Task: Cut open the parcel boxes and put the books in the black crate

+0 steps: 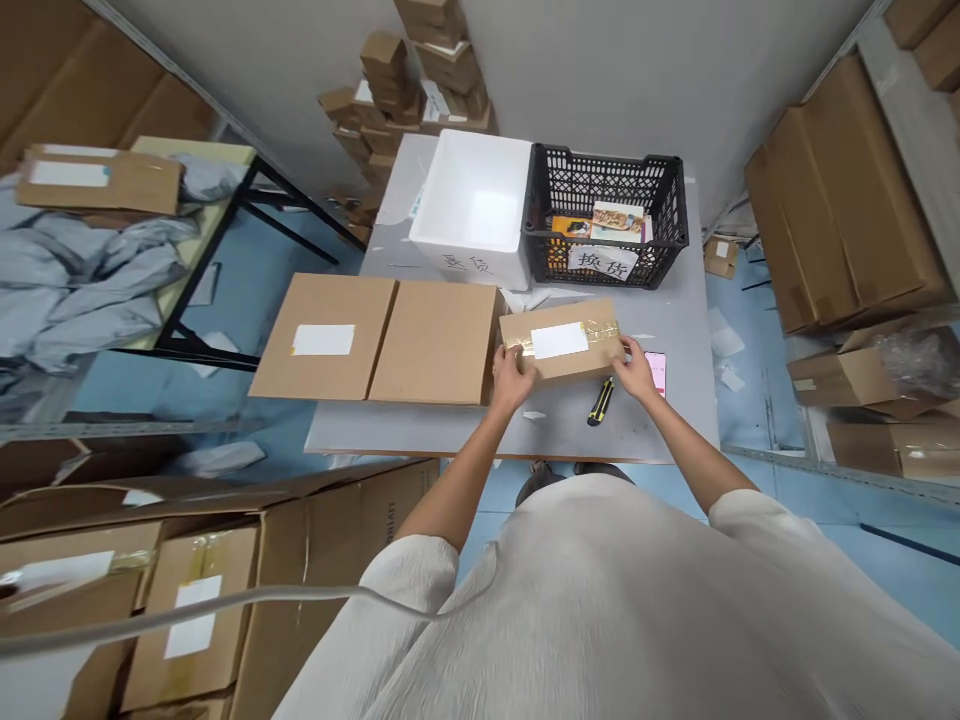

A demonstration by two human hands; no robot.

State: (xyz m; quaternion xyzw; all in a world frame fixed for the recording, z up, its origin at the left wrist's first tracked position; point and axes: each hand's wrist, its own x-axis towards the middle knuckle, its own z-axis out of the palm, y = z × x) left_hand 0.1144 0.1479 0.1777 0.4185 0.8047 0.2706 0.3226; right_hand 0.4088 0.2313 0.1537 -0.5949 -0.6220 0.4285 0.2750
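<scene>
Both my hands hold a small cardboard box (523, 327) above the grey table (420, 432). A white label and shiny clear tape cross its top. My left hand (512, 377) grips its left end, fingers bent over the edge. At the opposite end, my right hand (634, 368) clasps the lower right corner. A black and yellow utility knife (600, 402) lies just below the box. Beside my right hand a phone with a pink screen (657, 371) is partly covered.
Left of the box sit two larger cardboard boxes (435, 340). A white bin (480, 190) and a black crate (555, 260) holding printed packages stand behind. Grey bags (90, 280) fill a side table at left. Cartons (847, 200) line the right, and a cable (285, 593) crosses low left.
</scene>
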